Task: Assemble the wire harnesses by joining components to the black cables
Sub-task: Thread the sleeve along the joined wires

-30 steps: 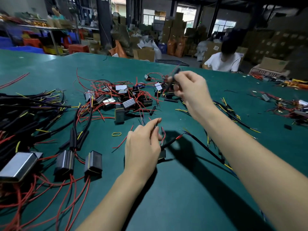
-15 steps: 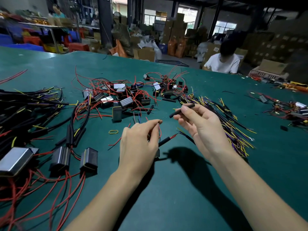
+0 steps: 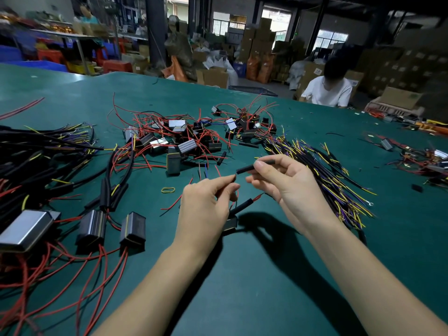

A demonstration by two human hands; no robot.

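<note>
dim warehouse, green table (image 3: 242,299), stacked cardboard boxes (image 3: 257,44), bright windows (image 3: 229,24), dark pillar (image 3: 155,32), blue crates (image 3: 11,54)

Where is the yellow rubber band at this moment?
The yellow rubber band lies flat on the green table, just left of the left hand and below the black component.

Right hand (image 3: 286,187) pinches black sleeve (image 3: 247,169); left hand (image 3: 206,204) pinches wire end (tips nearly meeting) above green table (image 3: 254,275).
</note>
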